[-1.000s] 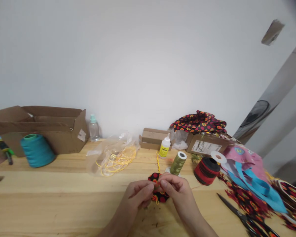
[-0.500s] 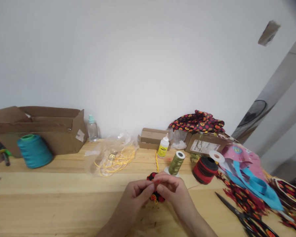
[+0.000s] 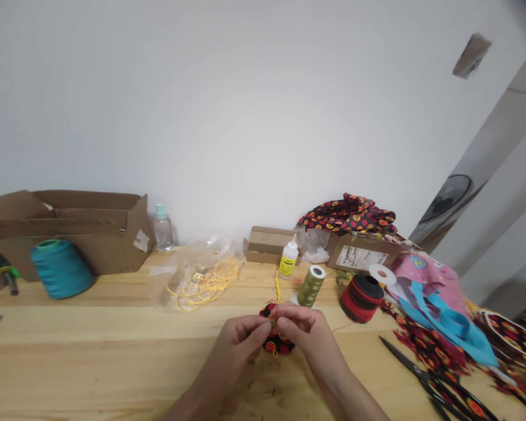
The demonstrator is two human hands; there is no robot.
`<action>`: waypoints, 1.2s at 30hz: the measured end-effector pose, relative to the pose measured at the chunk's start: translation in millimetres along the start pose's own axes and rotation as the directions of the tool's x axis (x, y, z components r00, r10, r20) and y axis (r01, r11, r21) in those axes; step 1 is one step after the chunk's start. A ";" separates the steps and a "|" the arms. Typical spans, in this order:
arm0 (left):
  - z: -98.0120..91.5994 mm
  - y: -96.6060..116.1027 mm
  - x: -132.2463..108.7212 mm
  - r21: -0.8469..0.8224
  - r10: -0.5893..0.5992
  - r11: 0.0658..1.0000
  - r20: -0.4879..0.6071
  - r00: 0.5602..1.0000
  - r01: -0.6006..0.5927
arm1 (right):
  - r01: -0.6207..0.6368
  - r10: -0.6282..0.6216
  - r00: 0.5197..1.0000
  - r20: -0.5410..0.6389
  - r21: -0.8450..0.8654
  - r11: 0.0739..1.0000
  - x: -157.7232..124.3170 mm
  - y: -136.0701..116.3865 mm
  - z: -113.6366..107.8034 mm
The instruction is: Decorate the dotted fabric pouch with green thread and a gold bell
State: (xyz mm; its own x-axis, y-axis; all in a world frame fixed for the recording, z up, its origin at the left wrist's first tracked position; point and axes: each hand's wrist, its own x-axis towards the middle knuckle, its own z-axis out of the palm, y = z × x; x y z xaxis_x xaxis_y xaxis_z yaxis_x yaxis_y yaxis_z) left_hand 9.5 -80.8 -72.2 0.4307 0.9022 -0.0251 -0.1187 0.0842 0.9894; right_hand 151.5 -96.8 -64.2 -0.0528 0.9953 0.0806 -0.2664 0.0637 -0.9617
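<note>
My left hand (image 3: 239,342) and my right hand (image 3: 305,330) meet over the wooden table (image 3: 92,362), fingertips pinched together on a small black patterned fabric piece (image 3: 275,345) with red and orange dots. A yellow cord (image 3: 277,285) runs from that piece away toward the glue bottle. An olive thread spool (image 3: 310,286) stands just behind my right hand, and a red and black spool (image 3: 362,298) lies to its right.
Black scissors (image 3: 425,377) and patterned fabric scraps (image 3: 433,351) lie at right, with blue ribbon (image 3: 451,324). A glue bottle (image 3: 288,259), small cardboard boxes (image 3: 265,244), a plastic bag of yellow cord (image 3: 204,279), a teal thread cone (image 3: 60,268) and a large open box (image 3: 70,225) line the back.
Both hands stay pinched on the fabric piece, working it with small finger movements. The view has drifted slightly; nothing else on the table moved.
</note>
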 end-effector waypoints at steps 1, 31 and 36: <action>0.1 -0.5 0.1 0.005 -0.003 1.000 0.004 1.000 0.003 | 0.025 -0.025 1.000 -0.009 -0.013 1.000 0.1 -0.4 0.3; 4.5 -2.9 2.0 -0.330 -0.120 0.936 0.017 0.993 0.119 | -0.069 0.070 0.998 0.008 -0.042 0.997 -0.6 -3.7 -0.6; 10.2 0.0 -0.2 -0.448 -0.094 0.889 0.031 0.995 0.098 | -0.065 0.064 0.998 -0.021 -0.046 0.997 -0.9 -0.8 -0.3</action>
State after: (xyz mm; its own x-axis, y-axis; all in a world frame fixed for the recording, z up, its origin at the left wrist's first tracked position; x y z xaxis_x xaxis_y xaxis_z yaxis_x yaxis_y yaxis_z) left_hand 18.5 -85.3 -70.8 0.4673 0.8768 -0.1135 -0.4642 0.3526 0.8125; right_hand 152.1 -97.7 -63.5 -0.0490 0.9987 0.0136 -0.2176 0.0026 -0.9760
